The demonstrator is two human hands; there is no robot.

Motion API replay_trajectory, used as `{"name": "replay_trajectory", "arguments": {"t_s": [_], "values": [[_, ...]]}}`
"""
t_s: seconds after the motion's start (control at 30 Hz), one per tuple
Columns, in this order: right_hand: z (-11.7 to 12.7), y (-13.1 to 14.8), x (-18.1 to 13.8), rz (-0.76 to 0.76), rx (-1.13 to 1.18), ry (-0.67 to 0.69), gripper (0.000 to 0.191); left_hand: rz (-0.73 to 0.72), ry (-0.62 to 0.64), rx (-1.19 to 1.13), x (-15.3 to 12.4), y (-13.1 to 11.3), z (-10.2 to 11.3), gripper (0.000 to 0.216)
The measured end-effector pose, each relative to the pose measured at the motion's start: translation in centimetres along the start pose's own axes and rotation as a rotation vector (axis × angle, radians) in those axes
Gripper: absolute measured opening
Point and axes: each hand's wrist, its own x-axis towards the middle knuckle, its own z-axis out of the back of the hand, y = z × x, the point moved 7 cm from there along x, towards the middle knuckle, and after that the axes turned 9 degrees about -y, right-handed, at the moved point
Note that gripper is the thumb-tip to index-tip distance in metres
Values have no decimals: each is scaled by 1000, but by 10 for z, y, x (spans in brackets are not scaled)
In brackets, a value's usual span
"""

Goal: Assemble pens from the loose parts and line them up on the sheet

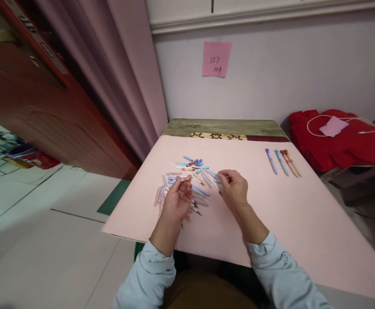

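A scatter of pen parts [192, 171], with blue and tan barrels, caps and thin refills, lies on a pale pink sheet [271, 206] on the table. My left hand [178, 200] is curled around a tan pen barrel whose tip sticks out above the fingers. My right hand [235, 187] pinches a thin refill at the right edge of the scatter. Both hands rest just above the sheet, close together.
Several assembled pens [283, 162], blue and tan, lie in a row at the far right of the sheet. A red cloth [338, 143] with a white cable sits on a seat at the right. A pink note [216, 59] hangs on the wall. A curtain and a wooden door stand at the left.
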Motion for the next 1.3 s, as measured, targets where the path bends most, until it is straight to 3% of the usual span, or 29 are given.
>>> {"name": "replay_trajectory", "arguments": {"t_s": [0.13,0.23,0.43,0.63,1.03,1.3], "values": [[-28,16,-18,314,-151,199,16,-51,6,56,2,1,6,19],[-41,17,-25,442,-194,262,20,-39,46,97,3,5,8,16],[-37,8,-20,416,-283,203,23,12,141,150,2,14,9,24],[-43,16,-23,460,-241,231,23,13,148,182,-2,20,15,27],[-69,32,-17,535,-358,335,25,48,214,169,-12,18,23,30],[-82,40,-11,620,-436,495,28,76,226,166,-14,15,26,33]]}}
